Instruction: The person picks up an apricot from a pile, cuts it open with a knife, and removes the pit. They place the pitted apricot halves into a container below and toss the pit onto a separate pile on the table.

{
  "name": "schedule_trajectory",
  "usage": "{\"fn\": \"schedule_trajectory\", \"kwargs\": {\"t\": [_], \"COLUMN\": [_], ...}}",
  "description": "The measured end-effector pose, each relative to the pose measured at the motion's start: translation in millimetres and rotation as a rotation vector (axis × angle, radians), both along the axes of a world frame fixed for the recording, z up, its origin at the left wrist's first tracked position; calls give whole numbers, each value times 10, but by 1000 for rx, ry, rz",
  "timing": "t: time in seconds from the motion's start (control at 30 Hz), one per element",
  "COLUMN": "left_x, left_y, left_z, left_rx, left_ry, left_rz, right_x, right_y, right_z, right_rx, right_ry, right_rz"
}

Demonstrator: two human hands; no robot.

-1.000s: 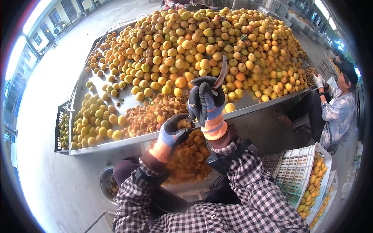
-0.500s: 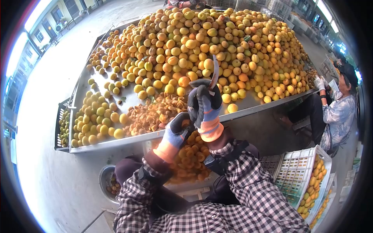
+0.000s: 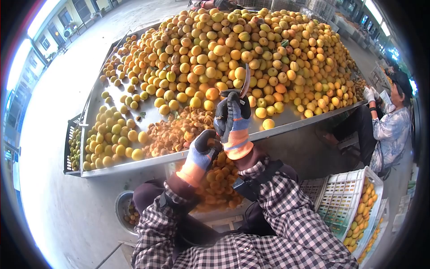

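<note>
My right hand, in a black, blue and orange glove, is closed on a small curved knife whose blade points up and away. Close beside it, my left hand in a matching glove has its fingers curled round what looks like an apricot, mostly hidden by the fingers. Both hands are over the near edge of a metal table. A heap of cut pieces lies just past my left hand. Below the hands, between my knees, are many orange apricot halves.
A large pile of apricots covers the table, with a greener group at left. A black crate adjoins the left side. A metal basin stands at lower left, white crates at right. A co-worker sits at right.
My right hand has shifted slightly left and down with the knife, close to my left hand. My left hand has turned a little and stays closed.
</note>
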State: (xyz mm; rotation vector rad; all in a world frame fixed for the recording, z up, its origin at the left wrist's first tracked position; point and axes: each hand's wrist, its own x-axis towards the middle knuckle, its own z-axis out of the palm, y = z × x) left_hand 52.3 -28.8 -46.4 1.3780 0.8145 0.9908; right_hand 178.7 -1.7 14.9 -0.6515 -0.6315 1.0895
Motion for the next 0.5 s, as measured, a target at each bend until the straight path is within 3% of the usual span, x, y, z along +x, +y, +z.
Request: {"fn": "schedule_trajectory", "kwargs": {"t": [0.07,0.3,0.37,0.5], "left_x": [4,-24,-29,-10], "left_y": [-2,44,52,40], "left_z": [45,81,107,93], "left_rx": [185,331,460,526], "left_ry": [107,326,500,540], "left_rz": [57,56,61,69], "right_x": [-15,41,46,65], "right_y": [-2,43,79,208], "right_z": [-15,-60,-107,-261], "right_rx": [5,-276,-342,-464], "right_ry": [1,220,246,326], "right_rz": [1,-1,-54,-108]}}
